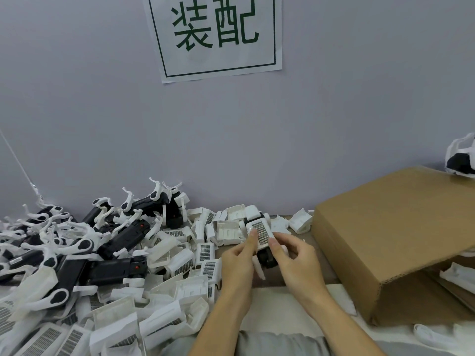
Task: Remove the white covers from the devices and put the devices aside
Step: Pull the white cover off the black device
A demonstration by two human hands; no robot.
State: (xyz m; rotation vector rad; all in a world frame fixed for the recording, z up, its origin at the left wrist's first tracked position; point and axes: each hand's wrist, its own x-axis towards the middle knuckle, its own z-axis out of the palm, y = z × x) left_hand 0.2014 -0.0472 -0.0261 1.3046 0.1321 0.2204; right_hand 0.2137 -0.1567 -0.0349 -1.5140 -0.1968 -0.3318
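Just in front of the person, at the middle of the table (282, 308), both hands hold one black device (267, 256) off the surface: the left hand (239, 260) pinches its left side, the right hand (295, 263) curls round its right, thumbs on the white cover (261, 232). Left lies a heap of bare devices (77, 250) and loose covers (167, 291); right, a cardboard box (401, 240).

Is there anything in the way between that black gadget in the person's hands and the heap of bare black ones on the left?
Yes. Loose white grilled plastic covers are scattered between the black device with its white cover, held in both hands, and the pile of black devices; it would be carried over them.
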